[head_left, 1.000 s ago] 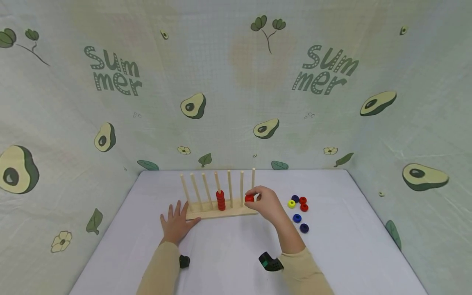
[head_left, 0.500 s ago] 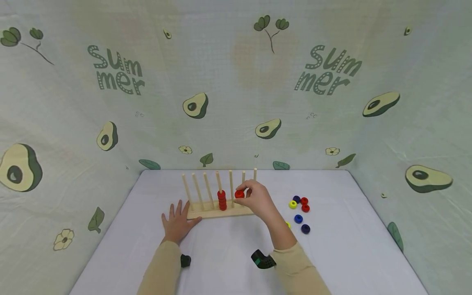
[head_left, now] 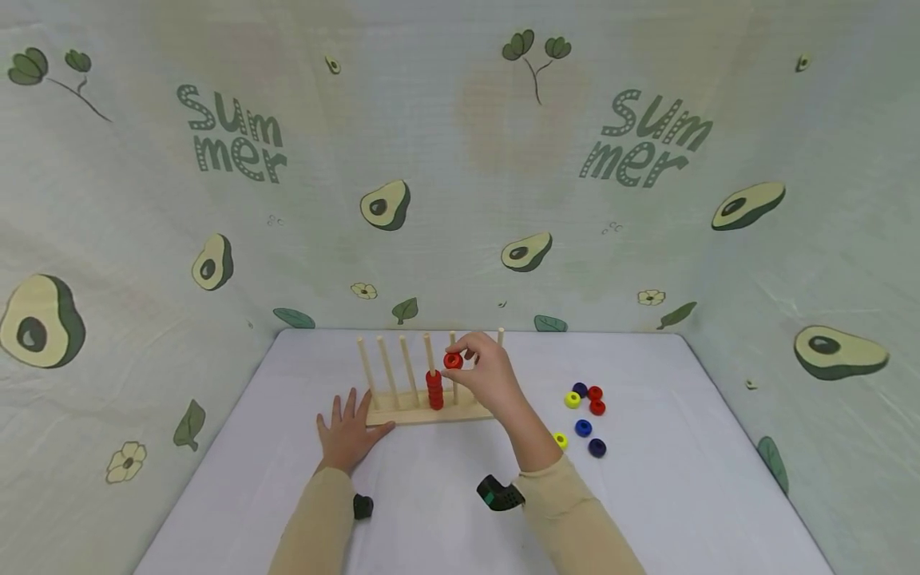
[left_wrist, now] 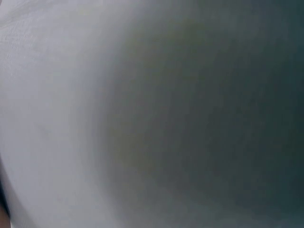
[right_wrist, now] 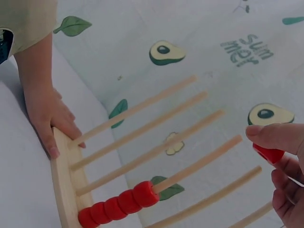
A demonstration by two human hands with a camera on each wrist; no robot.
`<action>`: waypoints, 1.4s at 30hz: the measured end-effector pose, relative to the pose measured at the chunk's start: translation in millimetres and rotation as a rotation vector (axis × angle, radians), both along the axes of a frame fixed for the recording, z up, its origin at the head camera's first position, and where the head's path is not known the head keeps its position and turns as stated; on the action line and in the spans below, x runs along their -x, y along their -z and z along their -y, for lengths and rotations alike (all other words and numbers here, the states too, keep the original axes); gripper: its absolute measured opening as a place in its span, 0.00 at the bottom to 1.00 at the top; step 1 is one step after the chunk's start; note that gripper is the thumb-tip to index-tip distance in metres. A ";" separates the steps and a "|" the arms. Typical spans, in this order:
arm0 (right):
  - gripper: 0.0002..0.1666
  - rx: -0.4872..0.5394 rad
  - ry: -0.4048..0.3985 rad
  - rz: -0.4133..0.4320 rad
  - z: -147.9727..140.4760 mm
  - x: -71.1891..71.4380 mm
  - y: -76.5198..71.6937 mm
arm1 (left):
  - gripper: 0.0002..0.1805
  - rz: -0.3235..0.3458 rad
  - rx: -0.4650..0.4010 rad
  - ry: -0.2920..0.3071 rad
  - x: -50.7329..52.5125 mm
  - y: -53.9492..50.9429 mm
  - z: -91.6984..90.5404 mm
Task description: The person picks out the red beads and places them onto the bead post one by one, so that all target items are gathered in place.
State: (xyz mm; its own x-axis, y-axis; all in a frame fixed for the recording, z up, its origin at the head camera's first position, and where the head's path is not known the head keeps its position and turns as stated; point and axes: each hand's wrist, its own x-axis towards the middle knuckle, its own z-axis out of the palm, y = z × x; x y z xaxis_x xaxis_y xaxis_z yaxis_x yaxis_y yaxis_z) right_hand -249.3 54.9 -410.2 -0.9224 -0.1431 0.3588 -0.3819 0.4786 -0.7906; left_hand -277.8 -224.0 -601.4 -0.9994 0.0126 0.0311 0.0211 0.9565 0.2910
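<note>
It looks like a makeshift recording booth: a pale table (head_left: pixel 431 503) closed in at the back and both sides by light cloth (head_left: pixel 431 120) printed with avocados (head_left: pixel 394 209), leaves (head_left: pixel 405 311), flowers (head_left: pixel 126 462) and the word "summer" (head_left: pixel 248 152). Small black cameras (head_left: pixel 501 495) sit at the wrists (head_left: pixel 537 451), which fits filming. The cloth hides what lies beyond, so home, lab or office cannot be told.

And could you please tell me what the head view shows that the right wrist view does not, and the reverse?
Only the head view shows the loose red, yellow and blue beads and the right sleeve. Only the right wrist view shows the stretch of peg that the held bead hides from the head camera. Both show the wooden stand, red stack, left hand, and right hand pinching that bead.
</note>
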 end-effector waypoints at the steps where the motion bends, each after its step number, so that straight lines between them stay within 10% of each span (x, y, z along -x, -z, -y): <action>1: 0.16 0.002 0.004 -0.010 1.1 1.1 -1.2 | 0.56 0.001 0.003 0.000 1.0 1.2 0.4; 42: 0.18 0.110 0.030 -0.144 24.8 28.7 1.5 | 0.58 0.013 -0.013 -0.002 2.3 2.9 1.7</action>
State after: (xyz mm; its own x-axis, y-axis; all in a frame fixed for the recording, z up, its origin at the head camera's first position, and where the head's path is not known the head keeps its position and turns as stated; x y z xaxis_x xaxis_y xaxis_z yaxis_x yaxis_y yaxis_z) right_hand -278.0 30.1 -411.8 -0.8638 -0.0686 0.4991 -0.4813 0.4049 -0.7774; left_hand -280.0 -225.7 -604.3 -0.9998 0.0099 0.0181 0.0149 0.9528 0.3032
